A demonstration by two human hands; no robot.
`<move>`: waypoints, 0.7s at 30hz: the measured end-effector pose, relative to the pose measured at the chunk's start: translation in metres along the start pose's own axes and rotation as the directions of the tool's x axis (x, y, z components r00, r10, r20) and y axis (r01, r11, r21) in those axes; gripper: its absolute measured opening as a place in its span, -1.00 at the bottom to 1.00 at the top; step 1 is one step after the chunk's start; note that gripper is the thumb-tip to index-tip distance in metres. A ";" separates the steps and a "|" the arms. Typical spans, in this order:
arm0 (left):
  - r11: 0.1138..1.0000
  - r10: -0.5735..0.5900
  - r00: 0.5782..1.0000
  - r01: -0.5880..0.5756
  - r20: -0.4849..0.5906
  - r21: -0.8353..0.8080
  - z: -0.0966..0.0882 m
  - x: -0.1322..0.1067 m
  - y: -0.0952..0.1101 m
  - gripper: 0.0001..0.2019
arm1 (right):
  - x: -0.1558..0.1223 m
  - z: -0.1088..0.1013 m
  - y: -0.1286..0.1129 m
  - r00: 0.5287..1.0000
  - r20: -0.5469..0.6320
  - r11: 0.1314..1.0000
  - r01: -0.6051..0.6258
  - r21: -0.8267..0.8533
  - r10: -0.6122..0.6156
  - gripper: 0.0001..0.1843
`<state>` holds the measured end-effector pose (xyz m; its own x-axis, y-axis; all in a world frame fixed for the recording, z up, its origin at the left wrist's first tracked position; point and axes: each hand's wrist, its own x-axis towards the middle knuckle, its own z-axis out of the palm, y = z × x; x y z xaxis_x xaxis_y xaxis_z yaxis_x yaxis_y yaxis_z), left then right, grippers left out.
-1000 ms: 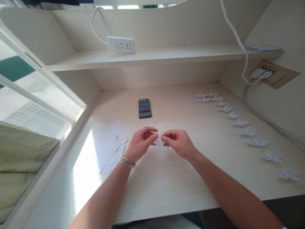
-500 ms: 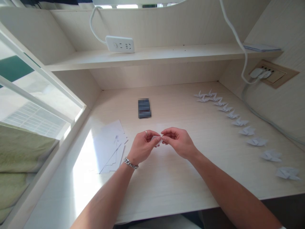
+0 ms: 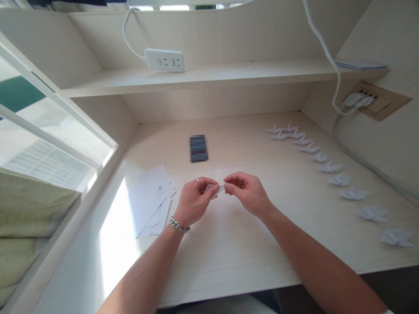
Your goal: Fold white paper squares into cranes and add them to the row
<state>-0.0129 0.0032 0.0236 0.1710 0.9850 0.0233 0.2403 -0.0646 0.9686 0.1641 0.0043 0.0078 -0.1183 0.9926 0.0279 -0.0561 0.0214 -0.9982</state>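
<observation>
A small folded piece of white paper (image 3: 220, 189) is held above the middle of the desk. My left hand (image 3: 196, 198), with a ring and a chain bracelet, pinches it between thumb and fingers, which hide part of it. At the paper's right tip, my right hand (image 3: 245, 192) has its thumb and fingertips closed on the narrow end. Along the right side of the desk runs a curved row of several folded paper cranes (image 3: 340, 179). White paper sheets and cut pieces (image 3: 150, 196) lie left of my left hand.
A dark, pixelated rectangular object (image 3: 198, 148) lies beyond my hands. On the shelf (image 3: 222, 75) stands a white power strip (image 3: 164, 60). A white cable (image 3: 322, 43) hangs at right, near a wall socket (image 3: 376, 101). The desk's front edge (image 3: 229, 299) is close to me.
My right hand has shifted slightly right and my left hand slightly left. The gap between them is wider, and more of the folded paper shows.
</observation>
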 end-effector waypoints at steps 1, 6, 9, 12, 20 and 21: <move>1.000 -0.007 1.000 0.007 0.005 -0.012 0.001 0.000 0.001 -0.80 | -0.001 0.001 0.000 1.000 -0.003 1.000 0.017 -0.015 -0.017 -0.74; 0.995 -0.042 0.999 0.044 0.020 -0.092 0.002 -0.001 0.006 -0.79 | -0.003 0.000 -0.002 0.993 0.001 0.993 0.114 -0.035 -0.114 -0.82; 0.994 -0.049 0.999 0.049 0.002 -0.102 0.001 -0.001 0.006 -0.80 | -0.001 -0.002 -0.001 0.996 -0.016 0.996 0.090 0.010 -0.090 -0.80; 0.995 -0.057 0.998 0.056 -0.008 -0.086 0.001 -0.001 0.006 -0.80 | -0.001 -0.002 0.001 0.996 -0.041 0.997 0.083 -0.012 -0.083 -0.76; 0.982 -0.103 0.993 0.110 0.054 -0.156 0.002 -0.001 0.006 -0.77 | 0.000 0.000 -0.003 0.999 0.003 0.998 0.054 0.033 -0.054 -0.79; 0.979 -0.105 0.993 0.113 0.055 -0.171 0.002 -0.001 0.006 -0.77 | 0.001 -0.001 -0.004 1.000 0.004 0.996 0.029 0.083 -0.029 -0.76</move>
<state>-0.0095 0.0019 0.0288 0.1972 0.9760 -0.0922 0.0906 0.0755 0.9930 0.1651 0.0052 0.0116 -0.1210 0.9910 0.0571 -0.1416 0.0397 -0.9891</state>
